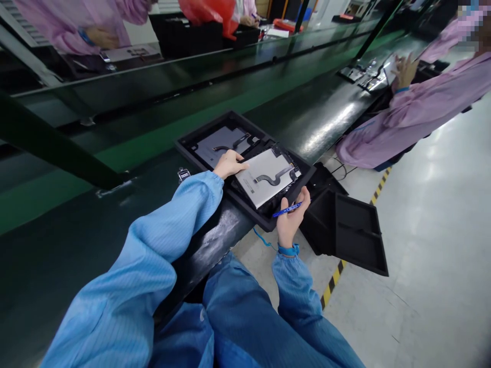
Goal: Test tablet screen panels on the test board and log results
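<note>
A black two-part tray [183,148] rests at the bench edge. In its near half lies a silver-backed display panel [258,179], slightly askew, with a dark ribbon cable [273,180] across it. My left hand [230,164] is closed on this panel's left edge, the thumb on top and the other fingers partly hidden. A second, greyer display panel [217,144] lies in the far half. My right hand [292,214] is closed around a blue pen [287,209] beside the tray's near right corner; I cannot tell whether its fingers touch the tray.
Empty black trays [358,232] stand low on the right, beside yellow-black floor tape [333,282]. A small metal-and-black object [183,175] sits left of my tray. Co-workers in pink sleeves work at the right [433,97] and across the line [76,30]. A green post [57,143] rises at left.
</note>
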Motion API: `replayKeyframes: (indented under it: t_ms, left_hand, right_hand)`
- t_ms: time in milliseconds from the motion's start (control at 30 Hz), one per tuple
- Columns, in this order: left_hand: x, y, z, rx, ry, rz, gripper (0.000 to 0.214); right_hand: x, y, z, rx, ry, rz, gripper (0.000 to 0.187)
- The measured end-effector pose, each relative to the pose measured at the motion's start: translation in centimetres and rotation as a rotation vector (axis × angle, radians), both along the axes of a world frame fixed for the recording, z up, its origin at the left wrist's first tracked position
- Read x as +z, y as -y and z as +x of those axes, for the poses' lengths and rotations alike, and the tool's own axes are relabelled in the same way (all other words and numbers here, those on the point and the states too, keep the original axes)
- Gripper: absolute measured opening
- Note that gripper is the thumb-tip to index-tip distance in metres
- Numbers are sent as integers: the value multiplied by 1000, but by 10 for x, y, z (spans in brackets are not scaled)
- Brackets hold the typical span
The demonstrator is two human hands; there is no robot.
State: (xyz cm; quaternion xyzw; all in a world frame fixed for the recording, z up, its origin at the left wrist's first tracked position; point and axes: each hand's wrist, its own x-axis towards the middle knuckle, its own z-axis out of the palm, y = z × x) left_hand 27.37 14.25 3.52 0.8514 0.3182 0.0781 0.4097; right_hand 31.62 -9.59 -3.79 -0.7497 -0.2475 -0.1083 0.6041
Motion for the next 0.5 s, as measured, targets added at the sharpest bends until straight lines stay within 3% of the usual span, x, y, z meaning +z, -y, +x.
replayKeyframes:
  t_ms: [167, 300, 400, 500]
  left_hand:
    - [6, 9, 2, 43, 175, -23, 18]
    - [39, 16, -13, 103, 343, -88, 27]
    - [73, -3, -68, 101, 497, -238, 24]
    - [96, -37, -162, 32, 457, -283, 26]
  right_hand:
    - [0, -2, -1, -28, -7, 38, 56]
    - [22, 0, 4, -57, 63, 128, 48]
    - [54, 0, 6, -79, 141, 207, 43]
    - [81, -9, -2, 29, 158, 266, 39]
